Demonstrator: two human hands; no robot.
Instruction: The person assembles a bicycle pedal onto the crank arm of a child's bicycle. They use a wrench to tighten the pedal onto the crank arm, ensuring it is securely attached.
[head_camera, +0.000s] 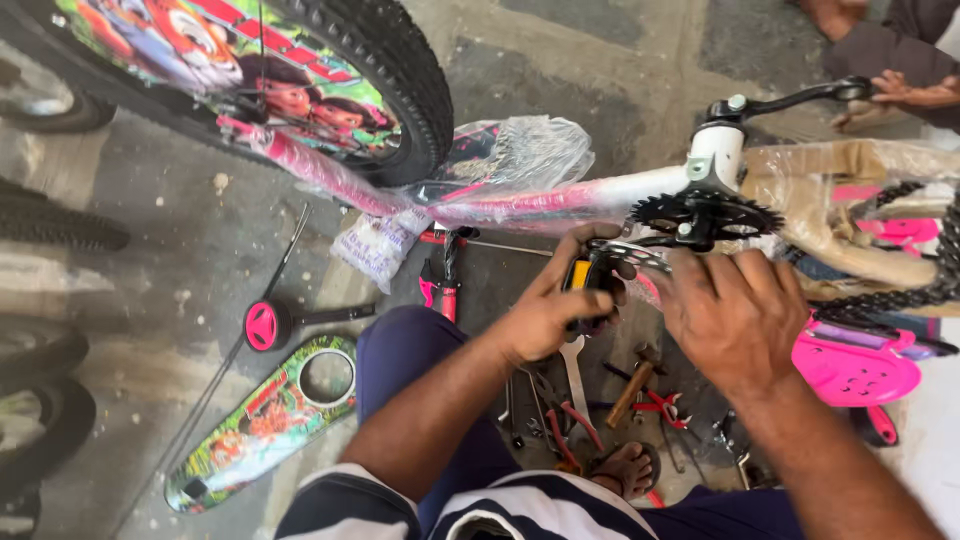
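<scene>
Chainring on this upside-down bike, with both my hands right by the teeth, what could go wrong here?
1. The chainring teeth sit just above your right hand; a slip could scrape knuckles.
2. Your left hand grips the pedal; if the crank turns, fingers might get pinched.
3. Loose tools lie by your sandalled foot; stepping on them seems possible.

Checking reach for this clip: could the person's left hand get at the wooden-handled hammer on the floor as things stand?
Probably yes. The left hand, now gripping a pedal, is just above and left of the hammer, which lies uncovered among the tools; the hand would first have to release the pedal.
</scene>
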